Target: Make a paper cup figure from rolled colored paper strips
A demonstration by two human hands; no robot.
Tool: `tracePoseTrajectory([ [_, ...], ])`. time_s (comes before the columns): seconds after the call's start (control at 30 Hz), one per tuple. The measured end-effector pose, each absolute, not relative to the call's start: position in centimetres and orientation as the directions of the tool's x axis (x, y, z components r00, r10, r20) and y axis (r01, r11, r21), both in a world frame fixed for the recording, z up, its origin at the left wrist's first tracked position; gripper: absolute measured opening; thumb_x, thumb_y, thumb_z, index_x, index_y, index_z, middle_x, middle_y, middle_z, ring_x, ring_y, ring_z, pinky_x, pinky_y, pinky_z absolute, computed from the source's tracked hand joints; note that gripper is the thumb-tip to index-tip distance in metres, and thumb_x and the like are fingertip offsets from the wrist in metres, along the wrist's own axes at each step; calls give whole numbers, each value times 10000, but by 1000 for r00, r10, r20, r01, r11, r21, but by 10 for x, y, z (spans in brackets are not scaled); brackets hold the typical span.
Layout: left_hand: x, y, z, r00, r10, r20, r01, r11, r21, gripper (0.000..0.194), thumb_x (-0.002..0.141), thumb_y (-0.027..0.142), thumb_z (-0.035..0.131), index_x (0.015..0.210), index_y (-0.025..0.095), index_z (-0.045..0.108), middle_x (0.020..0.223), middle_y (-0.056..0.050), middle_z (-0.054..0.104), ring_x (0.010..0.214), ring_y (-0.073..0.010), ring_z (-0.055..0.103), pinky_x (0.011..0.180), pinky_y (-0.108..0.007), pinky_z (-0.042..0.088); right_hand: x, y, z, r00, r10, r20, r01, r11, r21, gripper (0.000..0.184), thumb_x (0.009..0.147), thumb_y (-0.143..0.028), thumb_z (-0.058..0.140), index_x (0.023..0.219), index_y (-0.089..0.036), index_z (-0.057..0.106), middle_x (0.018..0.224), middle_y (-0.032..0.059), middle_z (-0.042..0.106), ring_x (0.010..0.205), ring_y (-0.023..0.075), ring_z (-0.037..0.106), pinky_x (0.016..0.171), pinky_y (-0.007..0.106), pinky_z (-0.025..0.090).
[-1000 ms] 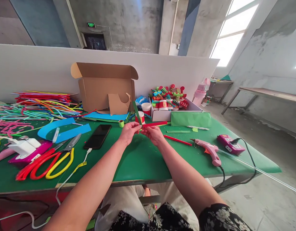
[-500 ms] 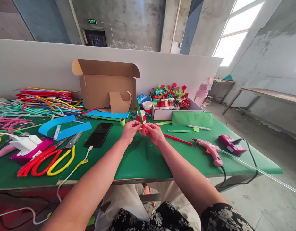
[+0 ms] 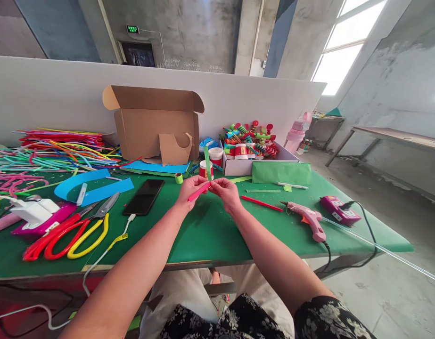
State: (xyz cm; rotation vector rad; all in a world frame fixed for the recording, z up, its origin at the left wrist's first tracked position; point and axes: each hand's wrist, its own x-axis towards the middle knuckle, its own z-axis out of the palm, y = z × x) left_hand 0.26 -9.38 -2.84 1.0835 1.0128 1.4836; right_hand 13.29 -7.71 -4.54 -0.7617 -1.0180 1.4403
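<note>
Above the middle of the table, my left hand and my right hand meet, both with pinched fingertips. Between them is a red paper strip, its end slanting down across my left fingers. A green paper strip stands upright from the same pinch point. The strips come together at my fingertips, where the fold is too small to make out. Just behind the hands is a red and white paper cup, partly covered by the green strip. A small green paper roll lies left of it.
Scissors and a phone lie to the left, with pipe cleaners behind. A cardboard box stands at the back. Right are a box of finished cup crafts, a red strip and a pink glue gun.
The red strip's end has swung from hanging down to lying leftward across my left fingers. The green strip has turned more upright. Both hands stay in nearly the same place.
</note>
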Motion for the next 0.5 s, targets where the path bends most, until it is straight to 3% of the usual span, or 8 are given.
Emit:
tracePoseTrajectory([
  [0.3,2,-94,-27,-119,984,130,-198,-151,968,362,464,392,873,655,156,676,603,-1,647,513,-106,536,543,-270,453,137,-75,-39,-183,983,18,-377,-54,-925,348,472,-347,916,688,-162,716,612,-10,696,557,120,637,736,314,578],
  [0.5,4,-98,-24,-56,982,181,-208,-189,960,351,526,362,845,777,184,676,773,-13,680,690,-149,603,591,-258,464,136,-75,-40,-126,992,30,-421,-26,-906,347,481,-371,906,674,-183,688,597,-26,684,567,116,648,720,290,572],
])
